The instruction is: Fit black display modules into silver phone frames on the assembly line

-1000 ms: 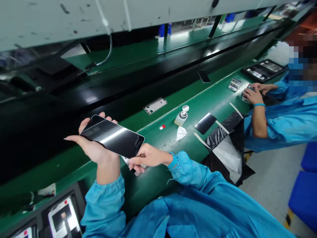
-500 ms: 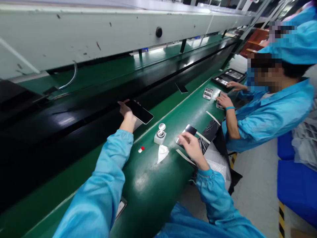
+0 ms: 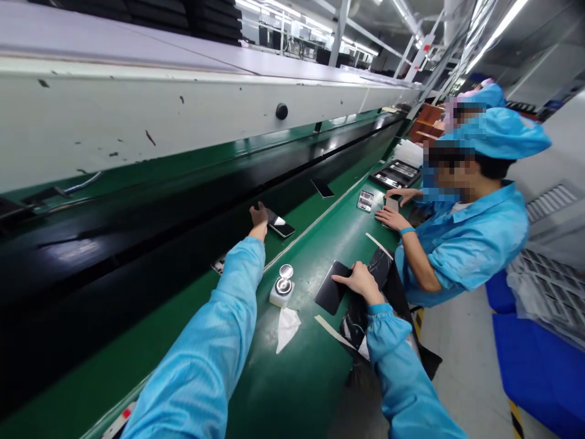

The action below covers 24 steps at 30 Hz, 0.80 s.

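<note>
A dark-screened smartphone (image 3: 282, 227) lies on the green strip beyond the table edge. My left hand (image 3: 259, 217) is at its far left end, fingers apart, and seems to be off it; the contact is partly hidden. On the table, a second smartphone (image 3: 329, 291) lies screen up. My right hand (image 3: 363, 281) grips its right edge, thumb on the glass and fingers at the side. Between my arms stands a small white dispenser bottle (image 3: 282, 291) with its round metal lid flipped up. A white wipe (image 3: 287, 328) lies in front of it.
Another dark phone (image 3: 322, 188) lies farther along the strip. An opened device (image 3: 219, 264) shows behind my left sleeve. A co-worker (image 3: 466, 238) at the right handles a device near an opened phone (image 3: 365, 200) and a black tray (image 3: 397, 175). Black plastic (image 3: 380, 268) hangs at the table edge.
My left hand has lowered the smartphone onto the strip and moved to its far end. My right hand, hovering over the other phone before, has closed on its edge. The view has tilted up.
</note>
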Each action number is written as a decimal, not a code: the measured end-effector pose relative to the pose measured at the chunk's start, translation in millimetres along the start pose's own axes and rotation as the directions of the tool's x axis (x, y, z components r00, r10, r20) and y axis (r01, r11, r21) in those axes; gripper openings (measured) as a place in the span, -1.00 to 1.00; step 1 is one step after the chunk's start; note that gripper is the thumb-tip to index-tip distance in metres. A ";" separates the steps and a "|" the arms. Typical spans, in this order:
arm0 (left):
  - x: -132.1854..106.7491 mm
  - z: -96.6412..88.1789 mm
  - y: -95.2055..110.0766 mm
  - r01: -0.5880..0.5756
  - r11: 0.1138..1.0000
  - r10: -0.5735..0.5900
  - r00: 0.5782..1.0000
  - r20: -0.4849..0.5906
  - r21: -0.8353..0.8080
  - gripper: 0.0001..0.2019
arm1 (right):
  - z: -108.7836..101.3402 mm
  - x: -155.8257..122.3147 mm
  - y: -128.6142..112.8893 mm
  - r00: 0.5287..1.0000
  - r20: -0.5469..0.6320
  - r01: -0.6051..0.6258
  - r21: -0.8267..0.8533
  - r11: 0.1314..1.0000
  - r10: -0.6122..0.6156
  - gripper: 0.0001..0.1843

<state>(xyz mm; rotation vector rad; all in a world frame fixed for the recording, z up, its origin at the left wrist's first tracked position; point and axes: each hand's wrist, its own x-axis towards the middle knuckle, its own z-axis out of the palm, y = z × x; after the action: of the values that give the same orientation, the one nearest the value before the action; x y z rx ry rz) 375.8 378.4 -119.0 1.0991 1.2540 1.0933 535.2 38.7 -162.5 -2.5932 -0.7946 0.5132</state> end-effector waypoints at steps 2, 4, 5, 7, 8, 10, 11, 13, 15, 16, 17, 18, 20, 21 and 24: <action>4.6 -6.2 -2.7 -0.041 0.981 0.029 0.998 0.063 0.191 -0.52 | -2.2 9.9 2.8 1.000 0.013 -0.012 0.024 1.000 0.012 -0.29; 4.2 -15.7 -2.6 -0.101 0.933 0.050 0.987 0.153 0.346 -0.51 | -4.9 18.7 5.8 1.000 0.020 -0.017 0.080 0.997 0.016 -0.27; 1.5 -22.9 -1.9 -0.143 0.900 0.060 0.977 0.206 0.412 -0.51 | -6.4 22.3 7.5 1.000 0.023 -0.020 0.120 0.993 0.017 -0.26; -9.6 -44.8 -0.6 -0.240 0.821 0.080 0.947 0.312 0.519 -0.46 | -9.8 26.8 11.3 0.999 0.032 -0.028 0.222 0.975 0.021 -0.25; -18.2 -60.2 -1.1 -0.289 0.775 0.086 0.929 0.359 0.562 -0.38 | -11.3 27.3 13.3 0.999 0.039 -0.032 0.286 0.958 0.021 -0.26; -40.7 -98.4 -6.2 -0.361 0.679 0.085 0.904 0.420 0.640 -0.12 | -12.6 24.3 17.2 0.998 0.056 -0.037 0.439 0.898 0.014 -0.31; -53.7 -119.4 -10.9 -0.378 0.632 0.078 0.899 0.430 0.676 0.06 | -12.1 20.9 19.0 0.998 0.064 -0.038 0.522 0.852 0.005 -0.35; -80.3 -158.6 -23.5 -0.368 0.556 0.052 0.910 0.411 0.745 0.30 | -8.6 11.2 21.7 0.997 0.078 -0.041 0.679 0.733 -0.017 -0.41; -102.6 -185.5 -36.8 -0.363 0.508 0.050 0.918 0.394 0.781 0.30 | -2.4 -0.2 22.6 0.995 0.092 -0.054 0.799 0.599 -0.033 -0.48; -110.6 -192.8 -42.4 -0.367 0.497 0.062 0.919 0.390 0.786 0.22 | 1.2 -5.8 22.1 0.995 0.099 -0.065 0.843 0.534 -0.034 -0.51; -116.2 -196.4 -46.7 -0.374 0.496 0.081 0.918 0.387 0.784 0.10 | 4.7 -11.0 21.0 0.994 0.104 -0.077 0.877 0.474 -0.031 -0.53; -119.4 -196.9 -49.5 -0.381 0.504 0.104 0.918 0.383 0.775 -0.01 | 7.9 -15.6 19.3 0.994 0.107 -0.087 0.904 0.418 -0.024 -0.54; -120.2 -193.8 -50.2 -0.384 0.545 0.153 0.920 0.362 0.745 -0.19 | 12.2 -22.9 13.9 0.995 0.099 -0.092 0.946 0.312 -0.004 -0.50; -118.9 -192.4 -48.2 -0.384 0.575 0.179 0.921 0.347 0.722 -0.24 | 12.8 -25.8 10.5 0.996 0.088 -0.086 0.961 0.261 0.005 -0.46; -114.1 -197.8 -34.7 -0.386 0.690 0.274 0.922 0.273 0.613 -0.19 | 7.2 -35.1 -0.5 0.999 0.039 -0.041 0.993 0.113 0.016 -0.39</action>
<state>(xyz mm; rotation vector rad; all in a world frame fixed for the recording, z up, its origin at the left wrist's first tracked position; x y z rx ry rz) 176.4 263.7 -139.2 1.9860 1.3791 0.7918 504.6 20.2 -160.4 -1.2363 -0.1602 0.7354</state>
